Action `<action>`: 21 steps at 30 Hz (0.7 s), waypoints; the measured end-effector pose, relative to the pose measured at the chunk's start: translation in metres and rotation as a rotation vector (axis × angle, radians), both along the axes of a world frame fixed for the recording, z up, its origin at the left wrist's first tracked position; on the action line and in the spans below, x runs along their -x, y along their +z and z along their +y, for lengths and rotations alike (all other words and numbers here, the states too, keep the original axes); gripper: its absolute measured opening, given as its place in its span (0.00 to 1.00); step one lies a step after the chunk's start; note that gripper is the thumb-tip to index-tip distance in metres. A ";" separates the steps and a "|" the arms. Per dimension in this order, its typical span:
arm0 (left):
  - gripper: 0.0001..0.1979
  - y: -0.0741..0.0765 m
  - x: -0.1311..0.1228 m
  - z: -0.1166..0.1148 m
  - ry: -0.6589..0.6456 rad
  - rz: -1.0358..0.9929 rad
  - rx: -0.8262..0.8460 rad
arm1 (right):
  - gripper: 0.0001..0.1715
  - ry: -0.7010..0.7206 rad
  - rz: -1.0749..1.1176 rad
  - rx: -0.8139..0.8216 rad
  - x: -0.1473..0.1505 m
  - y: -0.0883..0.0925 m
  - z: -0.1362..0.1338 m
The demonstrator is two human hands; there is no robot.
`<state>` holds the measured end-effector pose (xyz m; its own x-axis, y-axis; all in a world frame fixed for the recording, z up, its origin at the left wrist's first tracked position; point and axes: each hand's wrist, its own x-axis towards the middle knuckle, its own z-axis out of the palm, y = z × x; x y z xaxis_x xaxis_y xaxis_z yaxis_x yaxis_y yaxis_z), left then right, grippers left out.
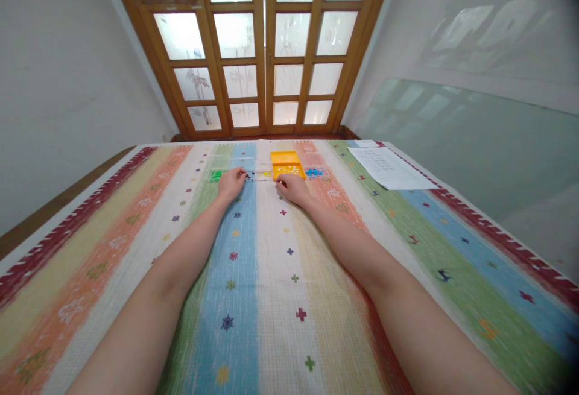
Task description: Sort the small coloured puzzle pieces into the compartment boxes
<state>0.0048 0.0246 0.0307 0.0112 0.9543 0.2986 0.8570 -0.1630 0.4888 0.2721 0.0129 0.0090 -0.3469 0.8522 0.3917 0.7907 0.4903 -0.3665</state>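
Head view shows the left hand [231,183] with its fingers drawn together beside some small dark pieces [250,175]; whether one is pinched cannot be told. The right hand [293,189] is curled at the near edge of an open yellow box [285,158], its thumb and fingers brought close; what, if anything, is gripped cannot be made out.

White pieces [292,170] are held in the box, which is set between the yellow pieces [265,174] on its left and the blue pieces [314,172] on its right. Green pieces [216,175] are placed beyond the left hand's outer side. All the pieces are probably light, stiff and rather slippery, best taken singly by their edges between fingertip and thumb. The box is likely thin and light, best held by its side walls; if knocked, it could be spilled.

The table is covered by a striped, patterned cloth [275,292], and a printed sheet [389,169] is laid to the right. The room is bounded by pale walls [67,81] and wooden doors [270,69] fitted with frosted panes.
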 end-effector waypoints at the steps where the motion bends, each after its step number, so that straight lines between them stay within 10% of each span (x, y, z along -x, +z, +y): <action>1: 0.15 0.000 0.001 -0.001 0.004 -0.004 -0.006 | 0.11 -0.001 -0.002 0.001 0.000 0.000 0.000; 14: 0.15 -0.005 0.021 -0.004 0.053 0.034 -0.062 | 0.12 0.128 -0.135 -0.043 0.006 0.004 -0.009; 21: 0.17 0.004 0.034 -0.001 0.160 0.035 -0.194 | 0.16 -0.228 0.127 -0.205 -0.025 0.021 0.010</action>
